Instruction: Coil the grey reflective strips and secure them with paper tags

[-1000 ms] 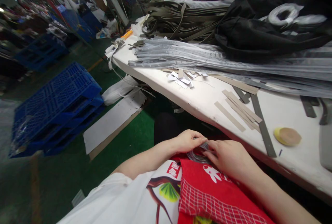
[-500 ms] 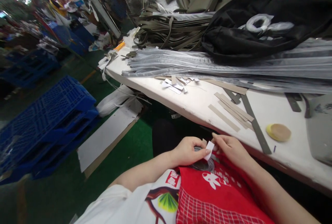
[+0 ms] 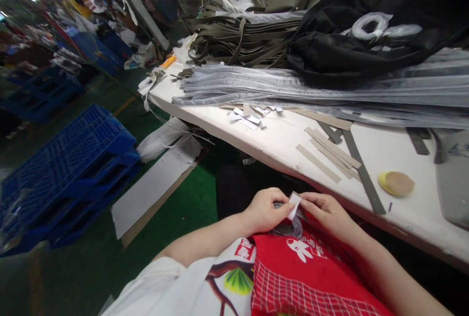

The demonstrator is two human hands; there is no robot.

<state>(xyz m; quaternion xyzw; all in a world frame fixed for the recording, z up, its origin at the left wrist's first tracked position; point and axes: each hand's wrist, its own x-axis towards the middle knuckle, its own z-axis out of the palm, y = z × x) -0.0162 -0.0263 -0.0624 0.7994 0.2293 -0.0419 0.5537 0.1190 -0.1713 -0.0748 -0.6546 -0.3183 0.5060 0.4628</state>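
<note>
Over my lap, my left hand [image 3: 269, 211] is closed, its thumb pressing on a small white paper slip [image 3: 294, 207]. A thin tan edge shows at the top of the slip. Fingertips of my right hand [image 3: 328, 211] pinch at the slip's right upper edge, close to the left thumb. A coil of grey strip [image 3: 287, 228] hangs around and below the left fingers; how it is gripped is partly hidden. Beneath both hands lies a red apron [image 3: 308, 277] with a white rabbit print.
On the white table [image 3: 278, 145] lie tan strips [image 3: 322, 159], a dark strip [image 3: 362, 174], white slips [image 3: 247, 118], a yellow-edged round piece [image 3: 396, 183] and bundled clear-wrapped strips [image 3: 256, 86]. A black cloth [image 3: 330, 52] sits behind. Blue pallets [image 3: 73, 169] stand at left on green floor.
My right hand has moved slightly left, its fingertips coming to the slip's edge. The slip now sits more squarely between both hands. The view has shifted a little.
</note>
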